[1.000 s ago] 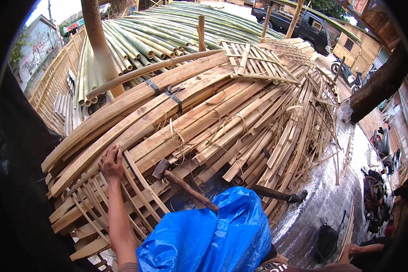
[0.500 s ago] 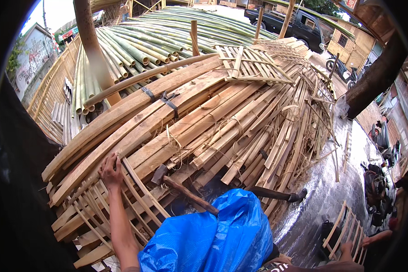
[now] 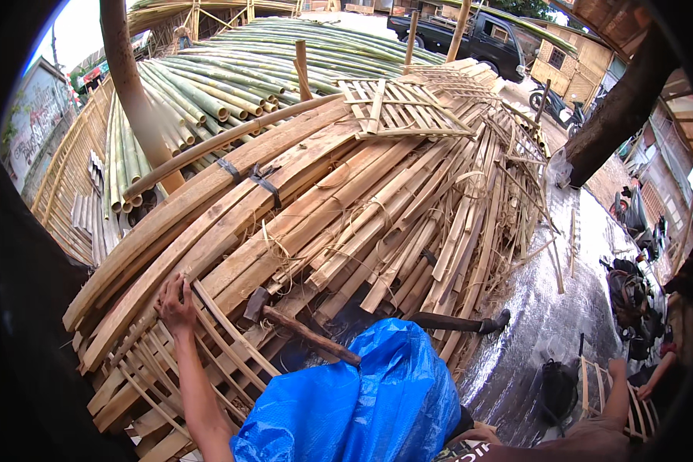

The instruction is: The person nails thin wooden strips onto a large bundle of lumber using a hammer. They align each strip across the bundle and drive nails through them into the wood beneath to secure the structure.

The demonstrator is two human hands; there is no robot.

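My left hand (image 3: 179, 305) curls over the top bar of a slatted bamboo frame (image 3: 222, 339), which leans on the stacked planks (image 3: 231, 208). To the right, my right hand (image 3: 617, 369) is closed on another slatted frame (image 3: 585, 385), partly hidden by my arm. Another person's hand (image 3: 645, 391) is beside that frame too. A blue tarp (image 3: 346, 412) lies in front of me. A hammer (image 3: 308, 331) with a wooden handle rests on the wood pile, its handle end against the tarp. A long dark tool (image 3: 458, 320) sticks out behind the tarp.
Bundled wood strips (image 3: 470, 208) fan out ahead, with a lattice panel (image 3: 400, 112) on top. Green bamboo poles (image 3: 200, 92) lie beyond. Posts (image 3: 131, 92) rise at left, and a leaning trunk (image 3: 616, 115) at right. A silvery sheet (image 3: 523, 331) covers ground at right.
The view has shifted, and the pile sits farther left in it. My right hand has reached farther up and right with its frame. My left hand stays at its frame.
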